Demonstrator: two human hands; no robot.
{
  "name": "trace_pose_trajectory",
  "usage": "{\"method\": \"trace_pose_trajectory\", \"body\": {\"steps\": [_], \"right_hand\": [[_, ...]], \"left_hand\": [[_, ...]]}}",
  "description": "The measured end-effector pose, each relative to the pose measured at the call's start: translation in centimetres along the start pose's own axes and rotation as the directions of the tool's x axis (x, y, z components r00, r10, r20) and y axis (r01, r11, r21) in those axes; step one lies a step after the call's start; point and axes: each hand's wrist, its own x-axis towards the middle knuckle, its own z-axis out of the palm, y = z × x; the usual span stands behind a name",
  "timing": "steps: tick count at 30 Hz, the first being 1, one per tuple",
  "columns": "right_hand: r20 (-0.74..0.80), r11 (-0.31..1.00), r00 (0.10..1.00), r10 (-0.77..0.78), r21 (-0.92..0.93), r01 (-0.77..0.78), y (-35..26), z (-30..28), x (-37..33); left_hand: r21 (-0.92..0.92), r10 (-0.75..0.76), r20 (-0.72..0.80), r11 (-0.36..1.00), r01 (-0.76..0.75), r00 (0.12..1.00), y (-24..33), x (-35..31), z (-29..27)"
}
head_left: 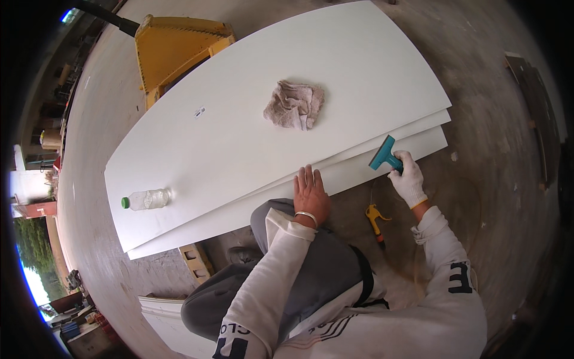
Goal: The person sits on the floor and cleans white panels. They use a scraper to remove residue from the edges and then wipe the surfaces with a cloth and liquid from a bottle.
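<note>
My bare left hand (311, 195) lies flat with its fingers stretched out, at the near edge of the stacked white panels (233, 137). A bracelet circles that wrist. In a white work glove, my right hand (409, 178) grips a teal scraper (386, 155) by its handle. The scraper's wide blade points up and left, over the right part of the lower panels' near edge. A crumpled, greyish-pink cloth (295, 105) rests on the top panel. Farther left, a clear plastic bottle (149, 199) with a green cap lies on its side.
A yellow air blow gun (375, 223) is below my right hand, near the floor. Behind the panels stands a yellow pallet jack (179, 48). More white boards (164, 317) are at the lower left, and dark boards (534, 113) lie at the far right.
</note>
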Motion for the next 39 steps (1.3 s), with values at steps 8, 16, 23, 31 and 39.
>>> {"method": "trace_pose_trajectory", "body": {"steps": [8,16,23,31,39], "right_hand": [[0.285,0.94,0.944,-0.167,-0.245,0.24,-3.5,1.3,7.0],[0.355,0.847,0.881,-0.312,-0.317,0.427,-0.1,-0.4,8.9],[0.157,0.883,0.953,0.259,-0.437,-0.168,2.8,-3.4,10.4],[-0.213,0.906,0.884,0.415,0.004,-0.424,8.9,0.4,2.4],[0.114,0.583,0.671,0.733,0.403,-0.705,0.1,12.5,-18.0]], "left_hand": [[-0.002,-0.074,0.013,0.997,0.075,0.997,-0.9,-0.4,0.1],[-0.038,0.014,0.153,0.999,-0.008,0.988,-2.6,-1.2,-1.5],[0.001,0.097,0.057,0.995,-0.097,0.994,0.3,1.0,0.5],[0.107,0.304,0.074,0.945,-0.311,0.95,6.4,4.9,1.8],[0.199,0.302,0.152,0.923,-0.329,0.941,10.9,8.7,2.6]]}}
